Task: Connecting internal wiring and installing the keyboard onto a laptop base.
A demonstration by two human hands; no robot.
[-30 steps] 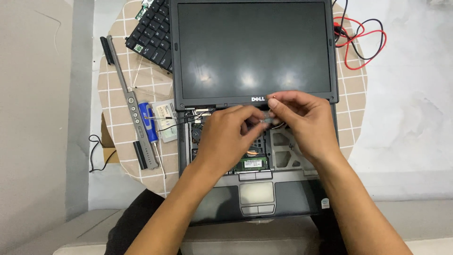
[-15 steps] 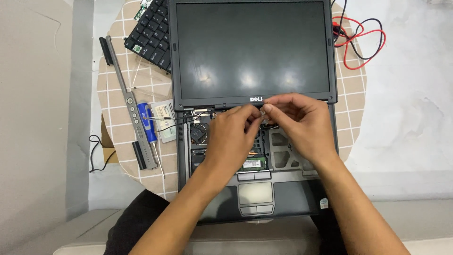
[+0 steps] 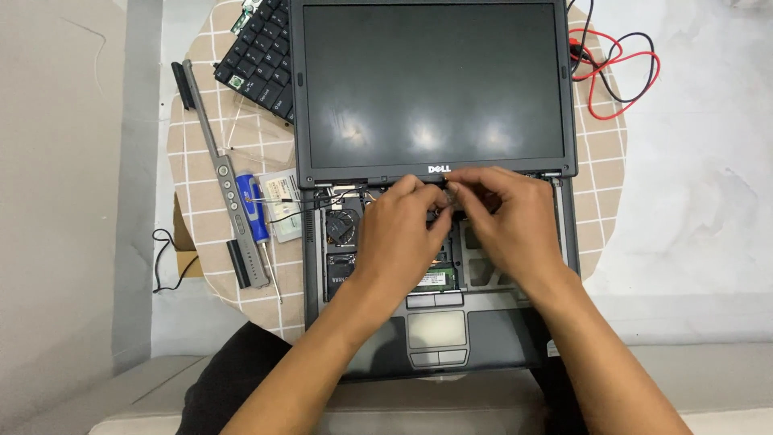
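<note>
Left hand (image 3: 398,234): fingertips pinched together on a small part just under the hinge; what it is cannot be told.
Right hand (image 3: 507,221): fingers curled, pinching at the same spot, touching the left.
Opened dark grey laptop (image 3: 435,97): centre of the round checked beige worktop (image 3: 201,129), keyboard removed, insides bare.
Doing it well: I judge small, steady pulls best, wrists braced on the palm rest.
Open base as tray: holds a fan (image 3: 345,225) at 9 o'clock of the hands and a green memory board (image 3: 435,280) at 6.
Loose black keyboard (image 3: 262,68): 11 o'clock.
Blue-handled screwdriver (image 3: 256,217): 9 o'clock.
</note>
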